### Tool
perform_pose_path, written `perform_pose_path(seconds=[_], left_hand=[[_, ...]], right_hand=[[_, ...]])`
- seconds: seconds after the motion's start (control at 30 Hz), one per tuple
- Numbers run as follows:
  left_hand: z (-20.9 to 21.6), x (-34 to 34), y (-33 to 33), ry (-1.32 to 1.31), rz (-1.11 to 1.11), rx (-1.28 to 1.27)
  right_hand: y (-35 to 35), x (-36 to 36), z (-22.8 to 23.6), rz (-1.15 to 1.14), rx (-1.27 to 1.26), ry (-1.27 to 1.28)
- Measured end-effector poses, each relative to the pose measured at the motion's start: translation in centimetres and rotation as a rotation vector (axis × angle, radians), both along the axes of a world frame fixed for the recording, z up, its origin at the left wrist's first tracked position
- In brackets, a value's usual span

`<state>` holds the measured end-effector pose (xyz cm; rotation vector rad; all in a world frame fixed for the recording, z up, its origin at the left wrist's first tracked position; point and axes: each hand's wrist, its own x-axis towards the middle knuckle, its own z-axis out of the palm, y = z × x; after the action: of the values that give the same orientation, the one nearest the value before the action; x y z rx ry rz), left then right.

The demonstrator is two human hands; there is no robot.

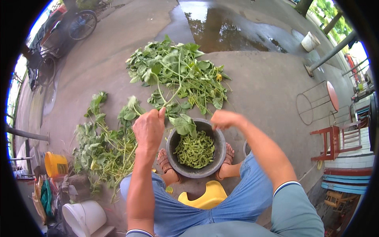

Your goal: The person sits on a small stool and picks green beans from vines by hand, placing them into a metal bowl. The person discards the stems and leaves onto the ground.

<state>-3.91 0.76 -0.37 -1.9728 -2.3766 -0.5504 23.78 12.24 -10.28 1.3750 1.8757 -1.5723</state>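
My left hand [148, 128] is closed around the stem of a leafy green bean plant [173, 100], whose branches fork upward and away from me. One of its large leaves [184, 125] hangs over the left rim of a dark grey basin [220, 138]. Inside the basin lies a heap of green bean pods [195, 150]. Over the basin's right rim, my right hand [227, 119] is curled closed and slightly blurred. Whatever its fingers may hold is too small to make out. The basin stands on the ground between my sandalled feet.
Ahead lies a large pile of bean plants [166, 59]; another pile [102, 152] is at my left. A yellow stool [209, 196] is under me. A white bucket [85, 217] and yellow bucket [55, 164] stand at left, a red chair [329, 144] and round stool [332, 96] at right.
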Motion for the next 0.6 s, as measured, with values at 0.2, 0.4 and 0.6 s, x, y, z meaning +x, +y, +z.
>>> perform_pose_path(seconds=[0.2,0.4,0.6], left_hand=[[0.2,0.8,1.8,-0.12,-0.038,0.274],[2.5,-1.3,1.8,-0.619,-0.023,0.705],[6.2,-3.0,-0.1,-1.336,0.042,0.792]], right_hand=[[-8.9,-4.9,-6.0,0.337,0.457,-0.017],[-11.2,-8.8,-3.6,0.179,0.605,0.385],[-11.5,-10.5,-1.4,-0.015,0.811,0.435]])
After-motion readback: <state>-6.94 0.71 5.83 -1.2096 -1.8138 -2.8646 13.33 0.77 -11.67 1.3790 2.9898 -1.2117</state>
